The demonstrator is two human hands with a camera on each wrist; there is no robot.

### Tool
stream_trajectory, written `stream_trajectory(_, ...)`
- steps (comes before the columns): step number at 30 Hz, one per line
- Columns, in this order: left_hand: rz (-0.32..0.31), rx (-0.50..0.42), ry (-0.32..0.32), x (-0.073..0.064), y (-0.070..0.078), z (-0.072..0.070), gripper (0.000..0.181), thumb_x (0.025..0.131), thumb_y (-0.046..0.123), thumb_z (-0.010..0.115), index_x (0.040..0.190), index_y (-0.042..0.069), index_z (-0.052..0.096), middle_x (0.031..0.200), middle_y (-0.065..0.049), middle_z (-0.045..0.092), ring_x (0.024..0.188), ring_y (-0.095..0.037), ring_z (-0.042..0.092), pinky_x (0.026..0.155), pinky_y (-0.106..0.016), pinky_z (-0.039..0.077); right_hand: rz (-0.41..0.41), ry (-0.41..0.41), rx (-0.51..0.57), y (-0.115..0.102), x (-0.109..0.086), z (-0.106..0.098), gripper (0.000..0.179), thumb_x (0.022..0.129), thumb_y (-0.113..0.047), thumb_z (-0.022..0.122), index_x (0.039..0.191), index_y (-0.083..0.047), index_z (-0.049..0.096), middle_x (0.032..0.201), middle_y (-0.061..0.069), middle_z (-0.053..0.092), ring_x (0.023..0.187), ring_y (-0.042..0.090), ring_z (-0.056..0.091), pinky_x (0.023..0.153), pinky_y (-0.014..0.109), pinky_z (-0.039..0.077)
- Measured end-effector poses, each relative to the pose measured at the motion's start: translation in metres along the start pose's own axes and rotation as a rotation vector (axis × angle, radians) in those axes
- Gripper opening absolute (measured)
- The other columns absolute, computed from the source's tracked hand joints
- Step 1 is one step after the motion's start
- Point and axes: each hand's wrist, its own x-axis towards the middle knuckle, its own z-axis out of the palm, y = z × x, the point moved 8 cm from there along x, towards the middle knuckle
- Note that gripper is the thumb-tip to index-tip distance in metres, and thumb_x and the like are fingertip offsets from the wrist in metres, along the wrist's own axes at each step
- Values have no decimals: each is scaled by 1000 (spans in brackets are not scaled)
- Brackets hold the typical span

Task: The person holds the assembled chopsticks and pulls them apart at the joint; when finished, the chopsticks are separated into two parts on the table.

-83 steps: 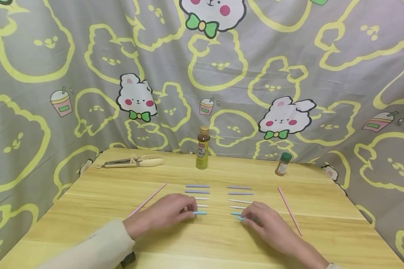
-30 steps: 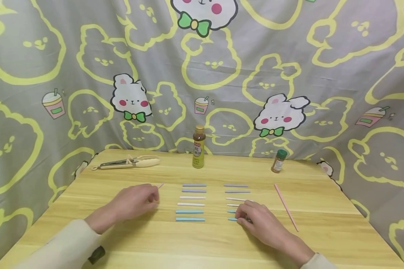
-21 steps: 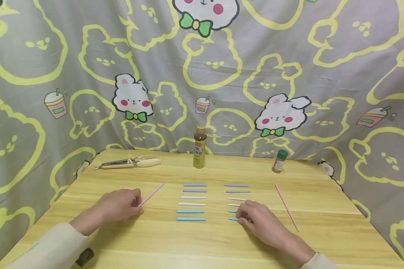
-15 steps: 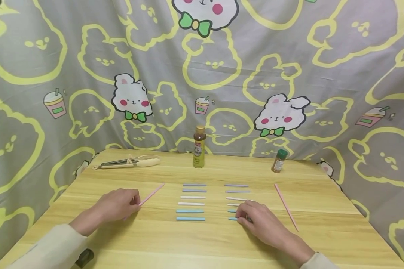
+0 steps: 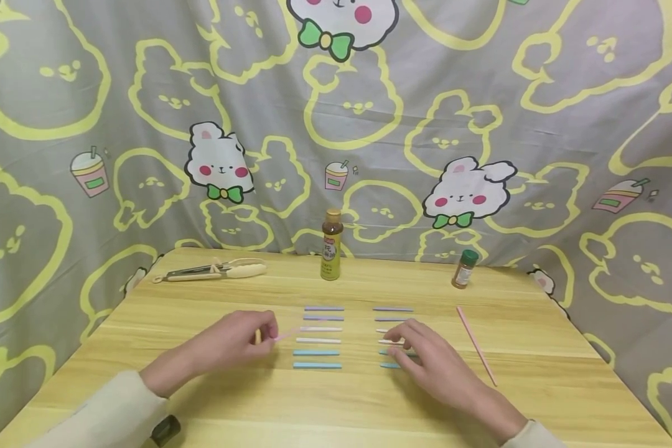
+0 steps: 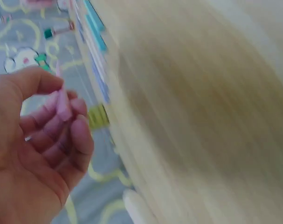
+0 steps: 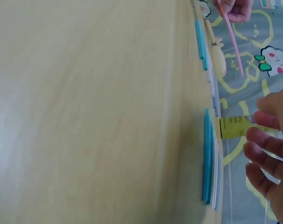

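My left hand (image 5: 224, 342) pinches a long pink stick (image 5: 289, 335) between thumb and fingertips, raised off the table. In the left wrist view the pink stick (image 6: 63, 106) points away from the left hand (image 6: 29, 144). It overlaps the left column of short sticks, with purple (image 5: 323, 308) at the back, white (image 5: 318, 340) in the middle and blue (image 5: 317, 365) in front. Over the matching right column hovers my right hand (image 5: 434, 367), fingers loosely bent and holding nothing. Below the right hand (image 7: 272, 149), blue sticks (image 7: 207, 163) lie side by side in the right wrist view.
Another pink stick (image 5: 476, 346) lies slanted to the right of the columns. Along the back of the wooden table (image 5: 336, 410) are tongs (image 5: 201, 274), a yellow-labelled bottle (image 5: 330, 252) and a green-capped jar (image 5: 465, 270). A patterned curtain (image 5: 291, 99) hangs behind.
My left hand has left the blue sticks, picked up the left pink stick and brought it up and rightward. The right hand has let go of the blue stick and lifted slightly.
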Motion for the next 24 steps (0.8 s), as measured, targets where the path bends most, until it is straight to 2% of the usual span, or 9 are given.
stream_trajectory(4,106,-14,-37,11,31,13,4,102,14,70,105,16,70,97,8,76,73,4,54,66,-20,51,2,-45,51,-11,3,4,26,113,-30,63,138,-24,68,133,-13,66,115,18,70,94,38,61)
stream_trajectory(7,139,-20,-42,19,48,22,2,105,16,69,107,17,70,103,4,79,79,5,58,73,-21,55,15,-111,96,-18,3,12,33,116,-38,56,142,-21,67,140,-10,65,122,19,70,100,41,60)
stream_trajectory(10,159,-32,-24,27,60,31,3,109,18,67,108,17,69,102,5,80,74,6,57,73,-22,54,24,-166,139,-22,1,19,40,117,-43,49,144,-20,67,142,-8,67,122,18,68,97,38,60)
stream_trajectory(12,162,-52,-9,31,66,35,5,110,19,65,108,18,69,100,5,80,74,6,57,72,-21,53,26,-185,162,-24,1,22,40,117,-44,48,143,-20,68,130,-11,70,113,12,68,90,33,58)
stream_trajectory(14,158,-78,-3,35,70,39,5,111,18,64,108,19,68,99,4,80,72,5,57,68,-20,51,13,-190,190,-25,2,23,37,117,-42,49,138,-21,71,111,-14,70,95,5,64,78,26,54)
stream_trajectory(17,163,-100,-3,39,75,44,5,112,19,63,109,19,67,102,2,82,78,4,61,68,-19,51,-9,-181,230,-26,5,22,34,117,-40,51,125,-20,77,84,-17,58,73,-3,50,64,22,46)
stream_trajectory(21,181,-93,-14,42,79,51,7,112,21,64,111,18,70,98,6,80,75,5,58,67,-17,51,-37,-162,261,-28,7,20,31,115,-38,55,107,-20,79,72,-19,47,63,-6,39,56,18,39)
stream_trajectory(24,181,-80,-36,44,80,56,11,111,21,66,112,15,75,95,10,78,68,6,51,64,-16,48,-43,-158,255,-30,8,19,29,114,-37,59,101,-20,78,69,-20,44,61,-7,37,55,17,37)
